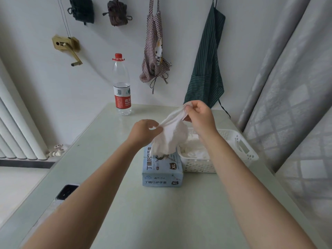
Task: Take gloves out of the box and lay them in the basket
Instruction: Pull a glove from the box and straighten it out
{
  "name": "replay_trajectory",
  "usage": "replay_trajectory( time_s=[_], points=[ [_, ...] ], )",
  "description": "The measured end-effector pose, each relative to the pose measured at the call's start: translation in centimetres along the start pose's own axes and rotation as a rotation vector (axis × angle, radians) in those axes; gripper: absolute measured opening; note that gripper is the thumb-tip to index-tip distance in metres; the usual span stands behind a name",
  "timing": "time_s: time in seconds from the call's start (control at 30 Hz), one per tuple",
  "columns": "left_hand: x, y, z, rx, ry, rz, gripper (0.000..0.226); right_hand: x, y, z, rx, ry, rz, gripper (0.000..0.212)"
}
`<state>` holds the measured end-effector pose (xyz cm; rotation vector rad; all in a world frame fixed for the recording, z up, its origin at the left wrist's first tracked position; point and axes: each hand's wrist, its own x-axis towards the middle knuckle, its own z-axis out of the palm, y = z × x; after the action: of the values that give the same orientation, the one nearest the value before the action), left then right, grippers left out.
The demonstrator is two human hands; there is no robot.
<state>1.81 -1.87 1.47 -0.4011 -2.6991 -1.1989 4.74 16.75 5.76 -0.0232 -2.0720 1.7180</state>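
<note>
Both hands pinch a white glove (172,133) above the box (162,169): left hand (143,131) low, right hand (199,115) high, its top edge slanting up-right.

- One pale blue cardboard glove box (162,174), at the counter's middle.
- One white perforated plastic basket (239,151), just right of the box.
- One clear plastic bottle (121,85), behind the box.
- Two hanging aprons: checked (154,51), striped green (208,65).
- One dark phone (67,192).

Both bare forearms reach forward. The left hand (143,131) pinches with curled fingers. The right hand (199,116), raised higher, pinches too.
</note>
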Motion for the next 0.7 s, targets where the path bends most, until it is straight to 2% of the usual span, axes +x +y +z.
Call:
replay_trajectory(
  time_s=[0.1,0.27,0.4,0.47,0.53,0.63,0.7],
  points=[
    [0.1,1.2,-1.2,-0.252,-0.007,-0.002,0.014,0.2,-0.4,-0.7,-0.01,0.066,0.027,0.015],
    [0.2,2.8,-3.1,-0.55,-0.144,-0.037,0.04,0.7,-0.1,-2.3,-0.073,0.261,0.106,0.017],
    [0.0,3.8,-3.2,-0.624,-0.156,-0.104,0.019,0.2,-0.1,-3.0,-0.184,0.285,0.147,0.021],
    [-0.2,4.6,-2.7,-0.669,-0.133,-0.16,0.018,-0.4,-0.8,-2.8,-0.223,0.181,0.113,0.021],
    [-0.4,5.4,-2.2,-0.7,-0.162,-0.196,0.016,-1.3,-2.0,-2.4,-0.184,-0.038,0.076,0.017],
    [-0.6,6.6,-1.3,-0.688,-0.255,-0.185,0.019,-2.4,-3.2,-2.1,-0.279,-0.392,0.054,0.04],
    [-0.8,7.1,-1.0,-0.671,-0.285,-0.168,0.025,-2.6,-3.3,-2.3,-0.336,-0.456,0.052,0.042]
  ],
)
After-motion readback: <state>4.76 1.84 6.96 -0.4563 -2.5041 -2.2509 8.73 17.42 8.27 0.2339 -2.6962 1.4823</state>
